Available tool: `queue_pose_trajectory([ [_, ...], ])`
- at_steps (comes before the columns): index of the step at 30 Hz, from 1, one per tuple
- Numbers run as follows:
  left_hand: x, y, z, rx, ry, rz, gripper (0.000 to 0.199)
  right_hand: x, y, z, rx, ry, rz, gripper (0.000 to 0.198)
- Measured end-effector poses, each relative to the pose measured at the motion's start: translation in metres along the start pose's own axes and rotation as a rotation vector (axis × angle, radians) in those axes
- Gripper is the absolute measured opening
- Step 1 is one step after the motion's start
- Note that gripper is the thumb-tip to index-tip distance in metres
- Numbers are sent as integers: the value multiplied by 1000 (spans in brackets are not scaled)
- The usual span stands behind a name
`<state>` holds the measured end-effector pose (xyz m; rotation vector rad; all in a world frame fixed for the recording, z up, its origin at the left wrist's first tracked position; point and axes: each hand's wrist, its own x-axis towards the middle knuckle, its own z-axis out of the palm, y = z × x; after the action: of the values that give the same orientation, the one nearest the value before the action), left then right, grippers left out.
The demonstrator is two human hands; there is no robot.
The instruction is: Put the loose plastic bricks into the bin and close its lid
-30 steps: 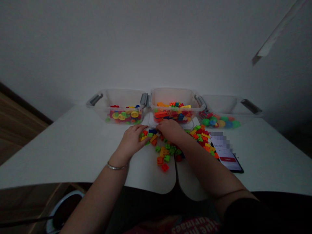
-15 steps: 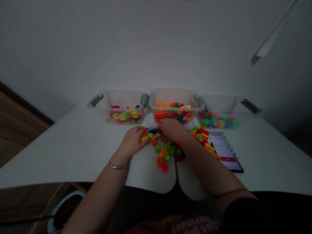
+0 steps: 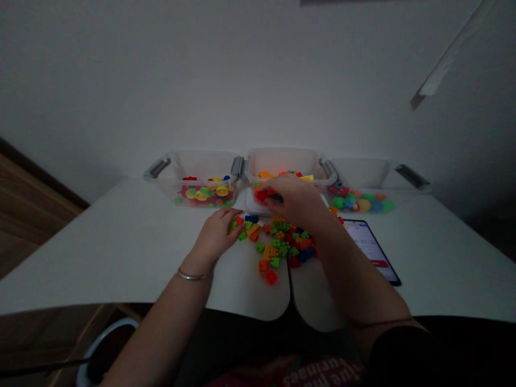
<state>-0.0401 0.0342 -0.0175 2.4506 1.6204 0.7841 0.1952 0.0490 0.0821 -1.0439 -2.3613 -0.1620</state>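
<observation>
On the left side of a loose pile of small toy bricks (image 3: 284, 248), my left hand (image 3: 215, 234) rests on the table. Its fingers and thumb are apart, curved beside orange, green and yellow bricks, holding none of them. My right hand (image 3: 296, 201) is raised in front of the middle clear box (image 3: 290, 153), fingers curled. Between its fingertips and thumb shows a red toy brick (image 3: 262, 195), partly hidden and hard to tell from the bricks behind the box wall. That box holds orange, red and yellow bricks. The right forearm covers part of the pile.
A clear box (image 3: 205, 158) at the left holds small coloured pieces; another clear box (image 3: 358, 166) at the right holds coloured balls. A phone (image 3: 373, 247) lies right of my forearm. A seam splits the white table (image 3: 133, 252) near its front edge.
My right hand has risen from the far edge of the brick pile to the front of the middle box, uncovering more bricks. My left hand has barely moved.
</observation>
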Motion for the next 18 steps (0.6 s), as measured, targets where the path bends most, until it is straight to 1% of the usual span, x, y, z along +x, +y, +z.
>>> queue_pose_trajectory([
  [2,0,1,-1,21,17,-38,41,-1,7,-10,28,169,36,22],
  [5,-1,2,-2,58,30,-106,41,-4,24,-20,58,389,162,25],
  [7,-1,2,-2,91,29,-150,40,-6,38,-22,70,478,272,26],
  [8,-1,2,-2,112,25,-171,40,-8,45,-22,72,502,317,26],
  [10,0,2,-2,148,9,-200,39,-10,57,-22,62,499,409,27],
  [13,0,2,-1,165,-28,-189,39,-12,70,-21,24,426,538,30],
  [18,1,2,0,128,-35,-148,37,-13,76,-18,-13,338,616,31],
])
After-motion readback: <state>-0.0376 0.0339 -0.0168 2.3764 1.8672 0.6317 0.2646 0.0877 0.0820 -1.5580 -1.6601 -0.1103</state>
